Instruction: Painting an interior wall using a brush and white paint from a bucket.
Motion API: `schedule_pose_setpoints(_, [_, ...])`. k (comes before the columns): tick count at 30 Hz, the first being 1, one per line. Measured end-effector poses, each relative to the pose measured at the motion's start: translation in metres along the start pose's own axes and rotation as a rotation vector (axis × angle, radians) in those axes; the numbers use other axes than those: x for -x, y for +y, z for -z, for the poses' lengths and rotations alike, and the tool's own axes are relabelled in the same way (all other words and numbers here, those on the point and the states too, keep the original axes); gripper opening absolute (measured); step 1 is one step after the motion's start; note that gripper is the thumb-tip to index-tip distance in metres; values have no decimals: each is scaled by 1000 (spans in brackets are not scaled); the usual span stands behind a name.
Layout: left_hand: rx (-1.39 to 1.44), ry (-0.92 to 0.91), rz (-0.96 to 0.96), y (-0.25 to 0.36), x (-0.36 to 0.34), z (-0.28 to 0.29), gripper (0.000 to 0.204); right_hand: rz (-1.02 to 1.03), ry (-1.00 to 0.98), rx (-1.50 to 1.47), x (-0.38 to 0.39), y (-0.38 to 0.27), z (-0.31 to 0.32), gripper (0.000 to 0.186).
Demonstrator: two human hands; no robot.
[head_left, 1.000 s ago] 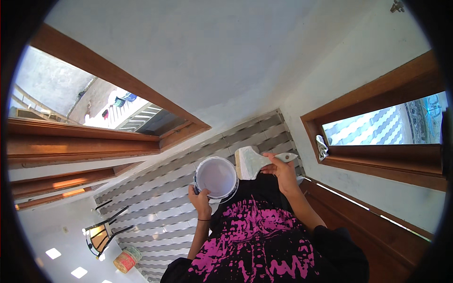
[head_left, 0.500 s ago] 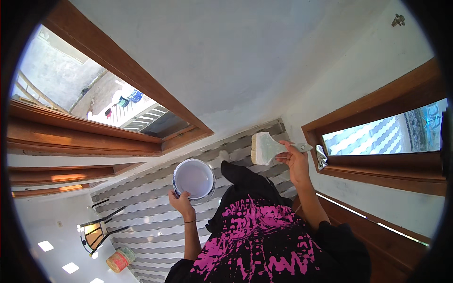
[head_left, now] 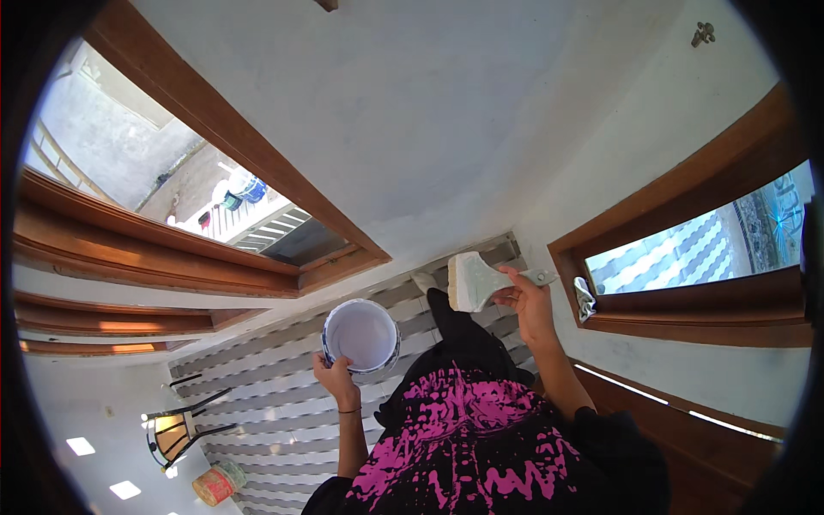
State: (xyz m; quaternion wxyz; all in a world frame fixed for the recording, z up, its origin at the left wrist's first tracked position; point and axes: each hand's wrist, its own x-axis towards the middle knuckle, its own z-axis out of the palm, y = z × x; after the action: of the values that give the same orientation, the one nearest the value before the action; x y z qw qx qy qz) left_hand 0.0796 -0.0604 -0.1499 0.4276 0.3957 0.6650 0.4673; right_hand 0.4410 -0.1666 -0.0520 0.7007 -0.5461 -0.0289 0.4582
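Brush and bucket, almost meeting a second ago, now stand apart, the brush having gone off to the bucket's right, and a foot has come into view ahead and to the right of the bucket. Drips look the likeliest trouble: the pale bristles lie outside the bucket, so a loaded brush could spot the trousers to the bucket's right or the tiled floor below it. Spilling is a second risk, since one hand alone carries the bucket, and a stride or a twist of that wrist might tip the pale paint inside. Left hand grips at the bucket's near left side, thumb hooked over the rim; its fingers are hidden by the wall, so how firmly they bear the weight I cannot tell. That forearm rises almost straight toward the bucket. Right hand, well to the bucket's right, is closed around the brush handle, thumb above and fingers beneath, its forearm slanting inward, bristles facing the bucket and the handle's end jutting away from it.
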Motion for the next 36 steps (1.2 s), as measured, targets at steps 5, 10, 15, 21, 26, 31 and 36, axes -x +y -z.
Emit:
schedule_pose_setpoints(5, [7, -82, -44, 18, 4, -11, 25, 64, 23, -57, 8, -6, -1, 25])
schedule_pose_setpoints(10, [-70, -196, -117, 48, 22, -36, 28, 92, -6, -75, 17, -10, 7, 24])
schedule_pose_setpoints(15, [-133, -311, -196, 62, 37, -64, 27, 53, -127, -38, 40, -20, -4, 24])
schedule_pose_setpoints(21, [-155, -408, -232, 94, 67, -103, 28, -18, -260, 219, 41, -10, -25, 17])
schedule_pose_setpoints(26, [-160, -449, -295, 115, 93, -128, 28, 227, -304, 638, 31, -6, -31, 12])
schedule_pose_setpoints(31, [-180, -465, -299, 116, 103, -138, 29, 370, -224, 680, 23, -2, -32, 11])
schedule_pose_setpoints(36, [-177, -468, -338, 118, 107, -145, 26, 377, -196, 648, 17, 4, -35, 10])
